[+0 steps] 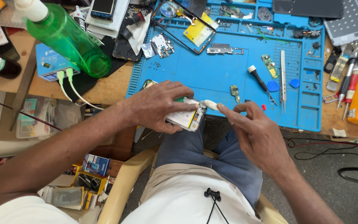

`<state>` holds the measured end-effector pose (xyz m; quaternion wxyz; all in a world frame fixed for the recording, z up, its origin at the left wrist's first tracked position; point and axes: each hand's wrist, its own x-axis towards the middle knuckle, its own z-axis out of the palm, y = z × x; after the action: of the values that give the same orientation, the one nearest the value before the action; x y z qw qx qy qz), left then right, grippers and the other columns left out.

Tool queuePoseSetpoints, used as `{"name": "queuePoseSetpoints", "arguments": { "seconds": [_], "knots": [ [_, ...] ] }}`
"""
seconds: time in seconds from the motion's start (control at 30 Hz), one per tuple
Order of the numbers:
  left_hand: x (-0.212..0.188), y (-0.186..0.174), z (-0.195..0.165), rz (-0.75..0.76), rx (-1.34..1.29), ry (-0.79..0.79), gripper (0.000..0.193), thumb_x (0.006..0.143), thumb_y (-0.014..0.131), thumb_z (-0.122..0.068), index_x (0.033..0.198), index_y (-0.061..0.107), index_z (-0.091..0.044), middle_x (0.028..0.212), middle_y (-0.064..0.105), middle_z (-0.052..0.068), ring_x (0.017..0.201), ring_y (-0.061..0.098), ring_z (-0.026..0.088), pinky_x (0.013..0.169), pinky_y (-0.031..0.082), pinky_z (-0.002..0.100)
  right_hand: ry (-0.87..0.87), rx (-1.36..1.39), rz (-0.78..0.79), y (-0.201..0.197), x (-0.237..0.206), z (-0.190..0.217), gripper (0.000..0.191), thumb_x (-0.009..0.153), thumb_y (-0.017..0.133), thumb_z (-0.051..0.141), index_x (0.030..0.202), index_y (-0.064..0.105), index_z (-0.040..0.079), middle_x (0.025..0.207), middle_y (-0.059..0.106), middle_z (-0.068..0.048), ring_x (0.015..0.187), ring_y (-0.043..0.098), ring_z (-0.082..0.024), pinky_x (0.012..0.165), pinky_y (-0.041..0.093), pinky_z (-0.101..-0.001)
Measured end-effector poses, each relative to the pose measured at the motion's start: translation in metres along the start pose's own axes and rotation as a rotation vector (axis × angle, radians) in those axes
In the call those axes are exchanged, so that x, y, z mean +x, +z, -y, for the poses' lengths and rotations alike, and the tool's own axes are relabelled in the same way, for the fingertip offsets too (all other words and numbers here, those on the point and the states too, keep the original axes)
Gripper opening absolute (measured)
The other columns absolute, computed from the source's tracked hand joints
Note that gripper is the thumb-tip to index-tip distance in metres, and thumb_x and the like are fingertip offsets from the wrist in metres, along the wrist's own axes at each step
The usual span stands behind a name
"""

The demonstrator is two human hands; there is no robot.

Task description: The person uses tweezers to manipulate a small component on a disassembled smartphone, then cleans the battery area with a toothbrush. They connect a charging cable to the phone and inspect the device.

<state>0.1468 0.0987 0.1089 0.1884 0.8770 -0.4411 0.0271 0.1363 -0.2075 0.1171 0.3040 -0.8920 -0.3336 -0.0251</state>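
Phone (186,116) sits clamped in my left hand (156,105), steadied at the mat (212,74) edge; right hand (255,130) pinches a white tool (211,105) against it.

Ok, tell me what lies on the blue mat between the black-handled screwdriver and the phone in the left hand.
Head view: one small green circuit board.

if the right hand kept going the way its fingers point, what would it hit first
The right hand points left with a small white tool at its fingertips. It would probably first meet the opened phone held in the left hand; the tip already looks about touching.
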Motion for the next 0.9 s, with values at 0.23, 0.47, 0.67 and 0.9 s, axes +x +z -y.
{"name": "queuePoseSetpoints", "arguments": {
  "seconds": [0.23,0.47,0.67,0.9],
  "knots": [
    [-0.009,0.014,0.010,-0.050,0.032,0.087,0.070,0.070,0.087,-0.034,0.133,0.065,-0.012,0.130,0.058,0.015,0.122,0.058,0.034,0.101,0.050,0.047,0.059,0.004,-0.133,0.044,-0.029,-0.005,0.058,0.087,0.070,-0.006,0.137,0.067,0.024,0.100,0.064,-0.009,0.063,0.061,-0.014,0.054,0.053,-0.0351],
    [-0.008,0.012,0.012,-0.042,0.040,0.104,0.070,0.071,0.087,-0.035,0.133,0.064,-0.012,0.132,0.057,0.015,0.123,0.058,0.033,0.099,0.049,0.046,0.043,-0.120,-0.124,0.063,-0.033,-0.002,0.069,0.079,0.071,-0.010,0.139,0.066,0.025,0.102,0.059,-0.011,0.067,0.063,-0.021,0.057,0.056,-0.0376],
    [-0.008,0.011,0.012,-0.034,0.044,0.120,0.068,0.074,0.086,-0.035,0.133,0.065,-0.012,0.131,0.057,0.015,0.123,0.058,0.033,0.100,0.048,0.047,0.031,-0.115,-0.233,0.054,-0.039,-0.008,0.063,0.087,0.073,-0.004,0.138,0.063,0.031,0.106,0.059,-0.009,0.073,0.066,-0.020,0.058,0.056,-0.0362],
    [-0.008,0.012,0.009,-0.024,0.050,0.107,0.066,0.073,0.086,-0.034,0.132,0.066,-0.012,0.130,0.058,0.015,0.123,0.058,0.033,0.101,0.049,0.047,0.125,-0.256,0.040,0.023,-0.020,0.015,0.060,0.083,0.072,0.000,0.134,0.067,0.031,0.102,0.062,-0.010,0.068,0.068,-0.025,0.053,0.057,-0.0397]
  ]
}}
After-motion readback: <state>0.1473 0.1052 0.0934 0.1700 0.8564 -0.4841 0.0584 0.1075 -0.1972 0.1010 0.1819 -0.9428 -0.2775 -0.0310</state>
